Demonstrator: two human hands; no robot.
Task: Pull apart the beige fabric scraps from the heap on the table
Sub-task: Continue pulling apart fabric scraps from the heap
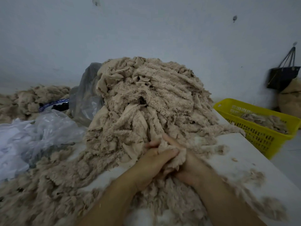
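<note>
Left hand (154, 162) and right hand (189, 170) are together at the near foot of the heap (146, 98). Both have their fingers curled round the same beige scrap (171, 154), the left thumb pressed across its top and the right hand closed on it from the other side. The 2 hands touch, so the piece is bunched between them rather than stretched. The heap stands high in the middle of the white desk (244, 160), with loose fluff spread around it, crumpled plastic bags (40, 128) to its left and a yellow basket (259, 137) holding some scraps just beyond the desk's right edge. I'd say this is the grasp before a pull: next the hands need to draw apart and toward the person, firmly enough to free the scrap from the tangled strips above it without dragging the pile down.
</note>
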